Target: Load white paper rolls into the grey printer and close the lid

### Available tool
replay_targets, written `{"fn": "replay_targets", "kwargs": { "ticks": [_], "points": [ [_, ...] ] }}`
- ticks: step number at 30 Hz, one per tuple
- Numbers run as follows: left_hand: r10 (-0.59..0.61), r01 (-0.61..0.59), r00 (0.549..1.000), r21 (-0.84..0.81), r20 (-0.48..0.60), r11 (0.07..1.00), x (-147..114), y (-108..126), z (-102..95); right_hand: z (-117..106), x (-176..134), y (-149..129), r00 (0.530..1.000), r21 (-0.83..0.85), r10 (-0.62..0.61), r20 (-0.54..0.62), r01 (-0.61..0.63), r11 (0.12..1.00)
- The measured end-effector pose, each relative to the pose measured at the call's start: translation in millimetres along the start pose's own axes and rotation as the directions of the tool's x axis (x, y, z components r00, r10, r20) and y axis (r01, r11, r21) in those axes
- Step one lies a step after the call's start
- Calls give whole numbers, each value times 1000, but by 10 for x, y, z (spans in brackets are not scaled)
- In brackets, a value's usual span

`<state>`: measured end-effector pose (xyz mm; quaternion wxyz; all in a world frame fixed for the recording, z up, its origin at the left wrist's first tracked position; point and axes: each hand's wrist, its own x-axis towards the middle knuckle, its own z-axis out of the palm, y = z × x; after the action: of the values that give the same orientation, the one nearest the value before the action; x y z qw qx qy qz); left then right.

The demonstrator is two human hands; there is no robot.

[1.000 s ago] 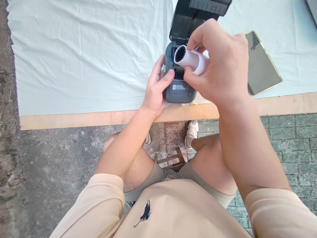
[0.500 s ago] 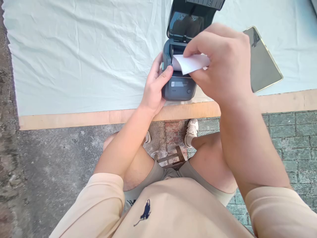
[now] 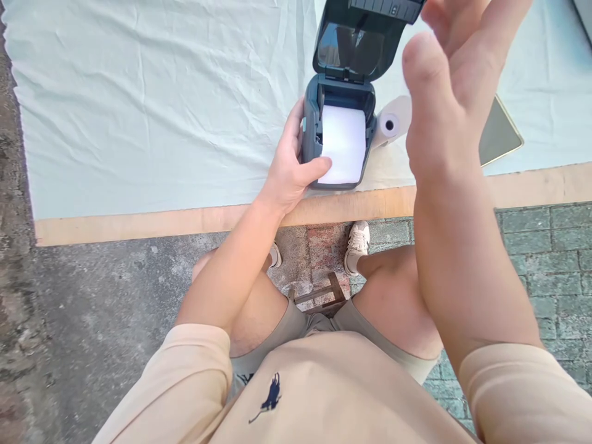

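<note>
A dark label printer [image 3: 312,148] stands near the table's front edge with its lid [image 3: 358,46] raised. White paper [image 3: 343,139] comes out of its bay and lies over the front panel, covering it. My left hand [image 3: 296,157] grips the printer's left side, its thumb pressing on the edge of the paper. Up at the right, my right hand [image 3: 456,86] is open, thumb apart from the fingers. It is close to the lid's right corner; whether they touch I cannot tell. A white paper roll [image 3: 386,126] lies just right of the printer, partly behind the right hand.
A pale cloth [image 3: 161,111] covers the table, whose wooden edge [image 3: 139,226] runs along the front. A flat, dark phone or tablet [image 3: 502,132] lies at the right, partly hidden by my right arm. A grey object [image 3: 585,18] shows at the top right corner.
My right hand has let go of the paper and moved up and right. The paper now lies flat over the printer's front, and the paper roll beside the printer has come into view.
</note>
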<state>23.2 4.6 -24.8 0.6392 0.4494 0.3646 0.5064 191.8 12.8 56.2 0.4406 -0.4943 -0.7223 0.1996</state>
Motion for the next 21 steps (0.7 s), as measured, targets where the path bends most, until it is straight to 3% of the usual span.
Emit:
{"fn": "replay_targets", "kwargs": {
  "ticks": [3,4,7,9,11,14,21],
  "points": [
    [-31,30,999,-13,-32,999,-34,53,16,63,26,-28,979,-4,78,-190,-81,997],
    [-37,37,999,-20,-36,999,-43,74,23,75,28,-31,981,-31,76,-179,-83,996],
    [-37,36,999,-57,-28,998,-59,121,40,53,26,-10,999,-139,4,35,1,990],
    [-39,38,999,-94,-7,995,-65,140,52,9,20,7,977,-216,8,211,39,976],
    [-38,39,999,-135,6,990,-74,153,70,-26,12,2,952,-288,59,302,32,957],
    [-35,34,999,-153,-7,988,-92,165,102,-24,1,-45,929,-352,89,359,47,935],
    [-14,10,1000,-184,-19,983,-99,185,118,80,-14,-104,939,-336,114,324,2,942]
  ]
}}
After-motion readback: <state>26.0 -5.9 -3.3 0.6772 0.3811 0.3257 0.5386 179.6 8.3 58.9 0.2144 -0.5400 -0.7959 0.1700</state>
